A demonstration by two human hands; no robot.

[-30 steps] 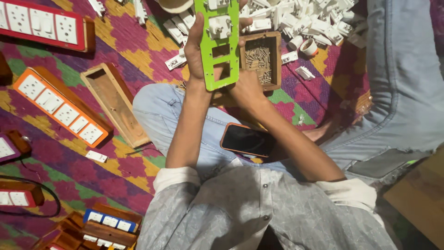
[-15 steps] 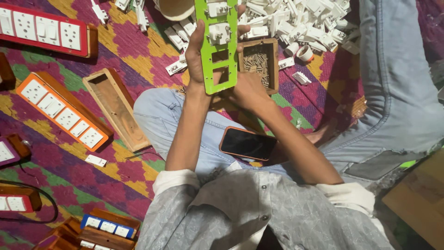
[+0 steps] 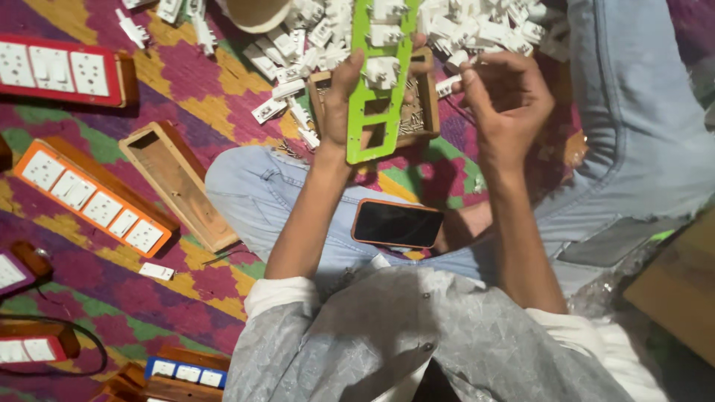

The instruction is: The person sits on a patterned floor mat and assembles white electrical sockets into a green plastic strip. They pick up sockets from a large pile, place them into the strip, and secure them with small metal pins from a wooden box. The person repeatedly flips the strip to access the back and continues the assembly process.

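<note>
Top centre of the frame, my left hand [image 3: 342, 112] grips the green switch plate [image 3: 378, 82] upright over the wooden tray [image 3: 426, 97]. My right hand [image 3: 506, 104], upper right, pinches a small white part [image 3: 451, 84] between fingertips.

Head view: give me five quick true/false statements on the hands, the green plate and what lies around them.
1. The left hand holds the green plate. True.
2. The right hand grips the green plate too. False: it is off the plate, fingers pinched beside the pile of white parts.
3. A phone with a dark screen lies on the person's lap. True.
4. The open wooden box on the rug is full of white switches. False: it looks empty.
5. The orange-framed board lies on the patterned rug. True.
</note>
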